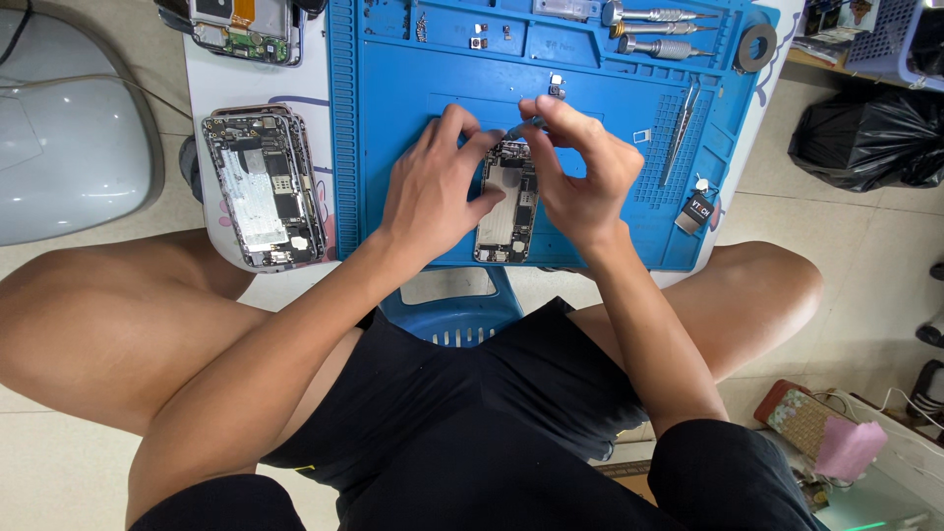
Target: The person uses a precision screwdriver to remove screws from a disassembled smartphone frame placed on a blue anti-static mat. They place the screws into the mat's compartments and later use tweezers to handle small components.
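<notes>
At the table's near edge, left hand point(440, 187) steadies the opened phone point(506, 211); right hand point(580, 172) fingers pinch a screwdriver point(524, 126).

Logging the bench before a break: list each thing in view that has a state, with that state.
Phone on the mat: opened, insides bare.
Second phone: opened, lying left of the mat.
Left hand: steadying the phone on the mat.
Right hand: pinching a thin tool over it.
Tweezers: lying unused.
</notes>
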